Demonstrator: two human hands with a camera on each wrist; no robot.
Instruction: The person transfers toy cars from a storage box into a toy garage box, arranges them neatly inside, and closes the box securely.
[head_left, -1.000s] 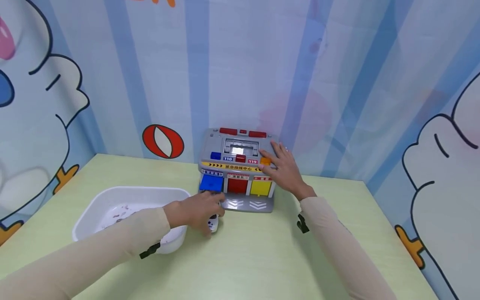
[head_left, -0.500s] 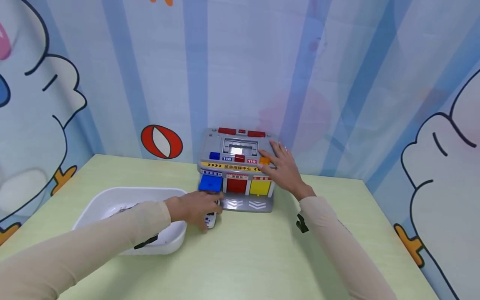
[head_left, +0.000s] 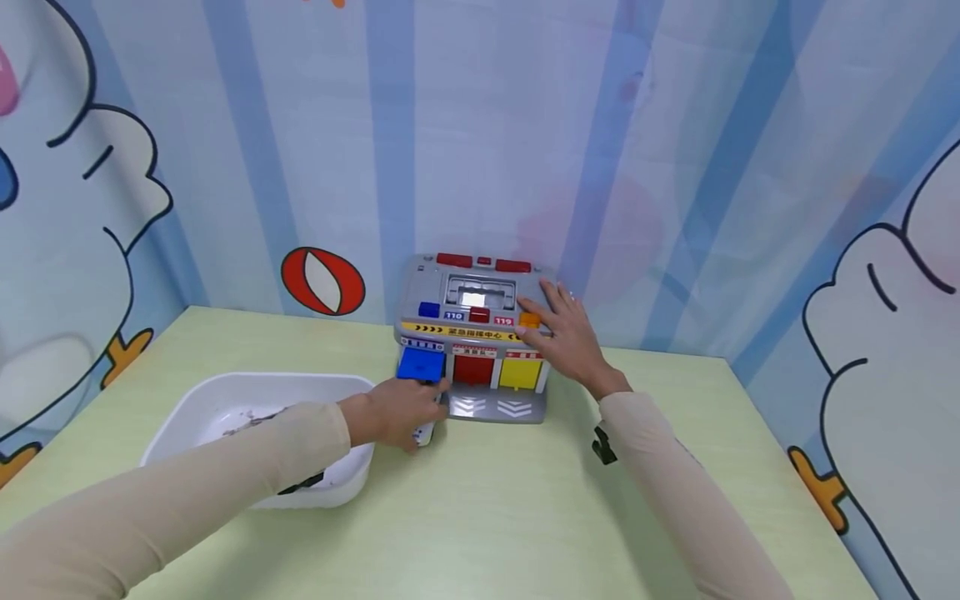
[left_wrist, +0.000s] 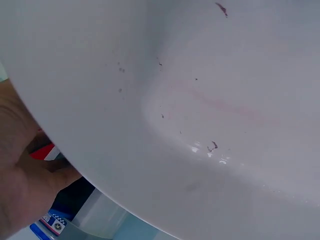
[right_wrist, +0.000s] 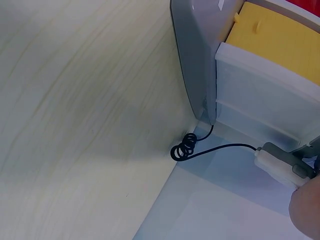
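Note:
A grey toy emergency station (head_left: 480, 335) stands against the backdrop, with a raised blue door (head_left: 422, 365), a red door (head_left: 474, 371) and a yellow door (head_left: 521, 375). My left hand (head_left: 397, 412) grips a small white toy car (head_left: 423, 434) in front of the blue door's bay. Most of the car is hidden under the fingers. In the left wrist view, the hand (left_wrist: 25, 175) shows only at the left edge, partly behind a basin wall. My right hand (head_left: 572, 337) rests on the station's right roof corner, fingers spread, close to an orange button (head_left: 530, 320).
A white plastic basin (head_left: 255, 381) with dark specks inside stands left of the station, under the left forearm. In the right wrist view, a coiled black cord (right_wrist: 185, 147) runs from the station to a white and grey piece (right_wrist: 280, 165). A striped cartoon cloth (head_left: 480, 150) hangs behind.
My left hand has moved the toy car slightly away from me, toward the bay under the blue door. The right hand has stayed on the roof corner.

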